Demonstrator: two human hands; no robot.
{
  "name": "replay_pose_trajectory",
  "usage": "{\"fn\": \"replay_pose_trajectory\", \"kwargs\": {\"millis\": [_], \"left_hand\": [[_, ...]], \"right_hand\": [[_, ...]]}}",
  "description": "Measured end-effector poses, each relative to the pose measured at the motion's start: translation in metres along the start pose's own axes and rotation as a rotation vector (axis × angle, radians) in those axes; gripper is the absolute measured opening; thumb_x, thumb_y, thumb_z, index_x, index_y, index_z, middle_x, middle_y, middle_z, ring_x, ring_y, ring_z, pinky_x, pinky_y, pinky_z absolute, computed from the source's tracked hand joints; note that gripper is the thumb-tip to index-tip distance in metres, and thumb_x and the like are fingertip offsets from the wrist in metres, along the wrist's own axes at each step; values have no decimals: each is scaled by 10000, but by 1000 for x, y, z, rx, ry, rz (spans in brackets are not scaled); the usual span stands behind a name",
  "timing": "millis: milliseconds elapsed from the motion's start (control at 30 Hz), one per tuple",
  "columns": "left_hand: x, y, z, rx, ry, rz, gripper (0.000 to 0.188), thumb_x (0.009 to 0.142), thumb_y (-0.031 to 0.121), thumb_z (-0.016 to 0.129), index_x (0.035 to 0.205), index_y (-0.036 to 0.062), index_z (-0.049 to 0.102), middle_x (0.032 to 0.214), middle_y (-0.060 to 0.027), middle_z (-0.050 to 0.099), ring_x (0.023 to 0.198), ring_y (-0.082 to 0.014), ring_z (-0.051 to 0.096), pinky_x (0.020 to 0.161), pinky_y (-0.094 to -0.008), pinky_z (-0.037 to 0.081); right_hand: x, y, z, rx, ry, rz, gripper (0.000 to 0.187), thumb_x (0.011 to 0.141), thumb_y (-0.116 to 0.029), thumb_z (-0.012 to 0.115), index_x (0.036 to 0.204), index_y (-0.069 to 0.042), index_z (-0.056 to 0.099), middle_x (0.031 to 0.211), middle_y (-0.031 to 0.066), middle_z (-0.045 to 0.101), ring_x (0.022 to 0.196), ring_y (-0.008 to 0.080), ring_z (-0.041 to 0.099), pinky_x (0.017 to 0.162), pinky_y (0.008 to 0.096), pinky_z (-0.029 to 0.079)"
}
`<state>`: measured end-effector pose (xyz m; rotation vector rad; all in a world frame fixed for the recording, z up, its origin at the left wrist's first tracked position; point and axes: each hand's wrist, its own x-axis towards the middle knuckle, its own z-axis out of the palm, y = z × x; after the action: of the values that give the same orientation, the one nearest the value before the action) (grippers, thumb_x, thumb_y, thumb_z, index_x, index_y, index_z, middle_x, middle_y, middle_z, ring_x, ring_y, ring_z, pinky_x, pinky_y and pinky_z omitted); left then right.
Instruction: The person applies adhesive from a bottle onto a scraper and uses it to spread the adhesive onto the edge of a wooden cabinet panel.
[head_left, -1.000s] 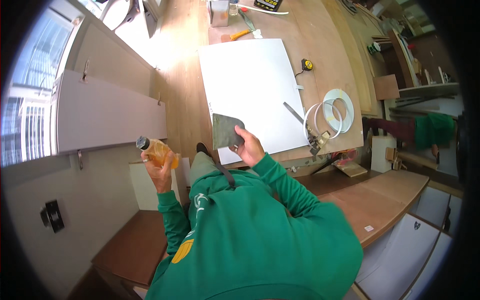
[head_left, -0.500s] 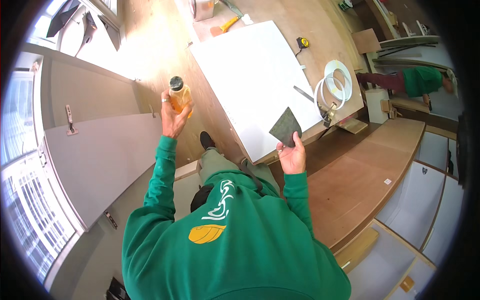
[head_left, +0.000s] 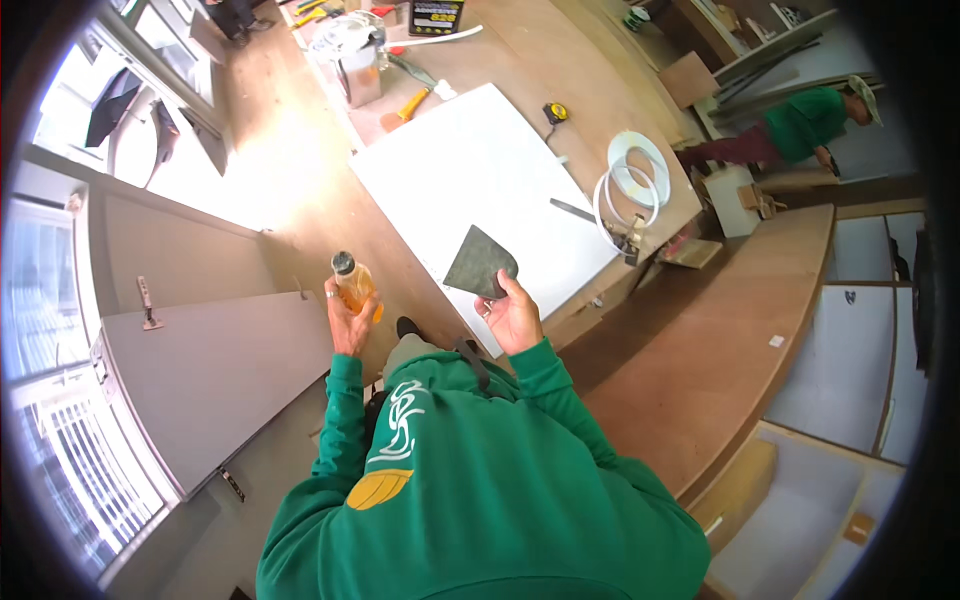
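In my left hand [head_left: 350, 315] is a clear bottle [head_left: 356, 287] with a dark cap and orange liquid inside, held nearly upright over the floor. My right hand [head_left: 513, 315] pinches a flat dark green-grey piece [head_left: 480, 264] at its lower right edge; one end is rounded and the others are pointed. Whether it is a pad or a scraper I cannot tell. Behind that piece lies a large white panel [head_left: 480, 160] on the wooden worktable [head_left: 560, 75]. My fingers stay apart from the panel.
On the table are a tape measure [head_left: 556, 113], rolls of white edging strip [head_left: 640, 165], a dark metal strip [head_left: 573, 209], a yellow-handled tool [head_left: 407, 107], a clear tub [head_left: 359, 78] and a black can [head_left: 437, 16]. Another person [head_left: 808, 125] stands at right. Cabinet doors [head_left: 220, 370] stand left.
The bottle is lower and nearer my body. My right hand has moved left with the dark piece, over the panel. My view has shifted, showing more of the table's far end.
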<state>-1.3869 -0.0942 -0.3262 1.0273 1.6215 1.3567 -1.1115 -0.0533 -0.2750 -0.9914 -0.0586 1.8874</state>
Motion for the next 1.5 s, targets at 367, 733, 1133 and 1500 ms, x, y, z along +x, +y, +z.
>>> {"fn": "replay_pose_trajectory", "kwargs": {"millis": [367,733,1133,1500], "left_hand": [[92,-3,-16,-63,-11,-33,549,814,68,749,1271,56,446,1111,-77,587,1015,-188,598,889,-338,511],[427,-126,51,26,-354,59,627,814,66,783,1345,62,450,1207,-112,597,1088,-217,596,918,-339,497],[478,-131,57,-25,-530,-108,683,802,173,819,1334,7,423,1211,-147,557,1129,-250,560,998,-395,453],[370,-130,-25,-118,-515,-129,611,842,140,776,1307,28,394,1225,-130,542,1103,-219,559,913,-357,502]], "right_hand": [[76,-18,25,-102,-201,68,306,1006,-215,540,1277,-74,515,1178,76,623,1025,205,614,861,367,527],[221,0,43,229,383,-214,271,972,-181,610,1223,-84,578,1139,59,640,975,196,623,821,330,535],[259,6,148,165,303,-198,346,960,-309,645,1249,-144,548,1240,4,544,988,175,606,803,329,519],[208,19,156,106,125,-122,438,885,-333,735,1228,-130,552,1154,-18,614,1062,142,599,877,406,501]]}}
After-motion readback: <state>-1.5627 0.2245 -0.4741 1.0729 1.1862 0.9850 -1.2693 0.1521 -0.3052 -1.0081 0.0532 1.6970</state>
